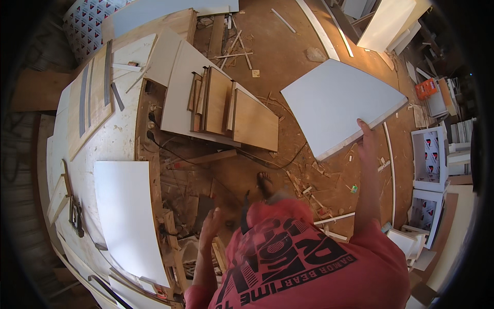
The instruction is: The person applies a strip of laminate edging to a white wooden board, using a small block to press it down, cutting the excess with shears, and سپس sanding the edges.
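A white board (343,105) is held out to the right, above the dirt floor. My right hand (365,135) grips its near edge, with fingers over the white face and the arm stretched forward. By my left side hangs my left hand (209,225), with nothing seen in it and its fingers loosely extended. It is nearest to the workbench side, where a second white panel (126,216) lies on the bench top. Ahead of me, several plywood pieces (218,103) rest on a larger pale board (177,87).
The workbench (123,139) runs along my left, bearing grey strips (83,100) and a dark tool (76,219). A black cable (195,149) trails by the boards. Offcuts and white strips (314,28) litter the floor. White box frames (429,157) stand at the right.
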A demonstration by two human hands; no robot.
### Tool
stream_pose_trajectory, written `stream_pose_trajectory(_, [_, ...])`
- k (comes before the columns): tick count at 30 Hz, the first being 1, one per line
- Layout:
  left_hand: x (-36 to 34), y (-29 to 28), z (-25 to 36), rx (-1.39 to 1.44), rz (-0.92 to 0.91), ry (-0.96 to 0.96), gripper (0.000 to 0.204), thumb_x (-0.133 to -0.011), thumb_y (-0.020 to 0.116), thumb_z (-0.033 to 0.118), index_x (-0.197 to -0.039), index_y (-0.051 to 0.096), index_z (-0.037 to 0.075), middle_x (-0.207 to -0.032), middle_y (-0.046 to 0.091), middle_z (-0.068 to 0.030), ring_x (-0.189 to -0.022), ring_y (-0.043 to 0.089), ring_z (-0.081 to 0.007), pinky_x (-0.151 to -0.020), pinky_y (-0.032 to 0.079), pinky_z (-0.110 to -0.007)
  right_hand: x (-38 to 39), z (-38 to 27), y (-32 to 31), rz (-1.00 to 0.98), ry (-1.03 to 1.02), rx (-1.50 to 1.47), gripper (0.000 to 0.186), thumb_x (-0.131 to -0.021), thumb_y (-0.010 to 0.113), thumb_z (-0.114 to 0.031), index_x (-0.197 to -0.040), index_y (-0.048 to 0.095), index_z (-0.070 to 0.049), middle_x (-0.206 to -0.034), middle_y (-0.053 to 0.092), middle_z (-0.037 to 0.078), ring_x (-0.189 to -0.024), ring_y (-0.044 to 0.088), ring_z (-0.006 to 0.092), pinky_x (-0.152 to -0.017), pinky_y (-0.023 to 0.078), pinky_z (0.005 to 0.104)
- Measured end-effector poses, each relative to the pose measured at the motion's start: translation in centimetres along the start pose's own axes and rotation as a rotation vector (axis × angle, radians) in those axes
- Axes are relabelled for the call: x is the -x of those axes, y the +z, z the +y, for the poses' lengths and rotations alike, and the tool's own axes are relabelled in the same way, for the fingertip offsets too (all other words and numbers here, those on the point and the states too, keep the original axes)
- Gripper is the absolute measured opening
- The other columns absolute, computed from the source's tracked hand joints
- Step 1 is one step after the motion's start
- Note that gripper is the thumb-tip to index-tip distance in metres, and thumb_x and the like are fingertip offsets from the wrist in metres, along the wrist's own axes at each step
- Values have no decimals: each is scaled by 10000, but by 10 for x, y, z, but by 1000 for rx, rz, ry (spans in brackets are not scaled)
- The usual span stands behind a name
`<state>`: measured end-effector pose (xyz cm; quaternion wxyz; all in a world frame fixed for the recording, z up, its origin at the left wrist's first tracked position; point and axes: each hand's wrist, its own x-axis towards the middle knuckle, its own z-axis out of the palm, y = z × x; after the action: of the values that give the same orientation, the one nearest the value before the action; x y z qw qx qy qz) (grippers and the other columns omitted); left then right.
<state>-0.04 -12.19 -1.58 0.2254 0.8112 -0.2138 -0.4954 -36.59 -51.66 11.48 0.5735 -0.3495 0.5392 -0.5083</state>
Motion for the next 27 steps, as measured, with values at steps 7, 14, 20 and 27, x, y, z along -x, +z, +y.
stream_pose_trajectory(7, [10, -9, 43, 203, 183, -108, 549, -942, 374, 455, -1187, 525, -13, -1019, 632, -157, -958, 613, -258, -792, 473, -353, -161, 84, -23, 36, 210, 427, 430, -780, 672, -167, -1108, 546, 81, -955, 624, 138, -832, 629, 253, -685, 511, 379])
stream_pose_trajectory(14, [33, 25, 14, 275, 208, -285, 540, -949, 385, 455, -1171, 523, -18, -1015, 636, -183, -949, 627, -264, -776, 478, -366, -230, 180, -34, 47, 331, 484, 333, -738, 657, -92, -989, 600, 120, -877, 654, 171, -727, 649, 270, -592, 504, 358])
stream_pose_trajectory(20, [42, 45, 25, 252, 83, -386, 536, -955, 390, 448, -1185, 518, -18, -1026, 639, -169, -955, 623, -246, -782, 470, -361, -246, 245, -27, -73, 283, 690, 449, -684, 690, -146, -1033, 589, 118, -939, 660, 205, -848, 653, 289, -753, 494, 366])
stream_pose_trajectory(27, [49, 27, 28, 298, 239, -391, 518, -965, 384, 431, -1207, 521, -6, -1040, 638, -150, -929, 623, -227, -763, 482, -331, -220, 286, 53, -91, 143, 1100, 491, -652, 679, -201, -1025, 589, 105, -978, 636, 289, -940, 626, 383, -817, 475, 410])
